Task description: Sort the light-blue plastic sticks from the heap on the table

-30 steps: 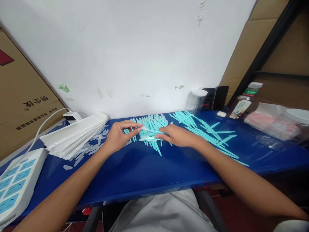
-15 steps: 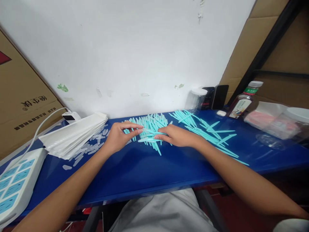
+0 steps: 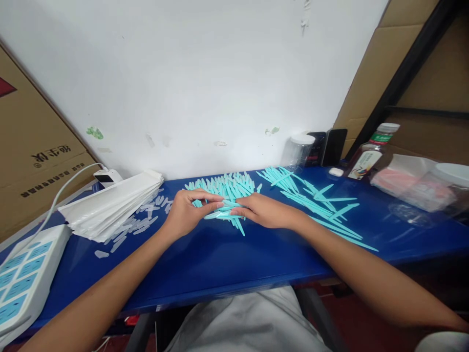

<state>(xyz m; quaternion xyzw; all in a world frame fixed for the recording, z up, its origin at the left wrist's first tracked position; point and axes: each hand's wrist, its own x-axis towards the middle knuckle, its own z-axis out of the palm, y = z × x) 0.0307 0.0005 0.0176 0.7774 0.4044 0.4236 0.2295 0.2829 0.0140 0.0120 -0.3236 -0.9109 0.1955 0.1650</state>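
My left hand and my right hand meet over the middle of the blue table. Both are closed in a pinch, thumb against fingers, at a slim turquoise stick held between them. The left fingertips hide its left end, where a small clear piece may be; I cannot make it out. Right behind and below the hands lies a pile of turquoise sticks, many with pale, translucent ends. Loose turquoise sticks are spread to the right of my right hand. Small translucent caps lie scattered to the left.
White plastic bags are stacked at the left, near a power strip and a white charger. At the right stand a clear jar, a phone, a bottle and a pink package. A wall closes off the back.
Both hands have drawn slightly nearer to me and closer together. The left fingers have shifted right along the stick, towards the right hand.
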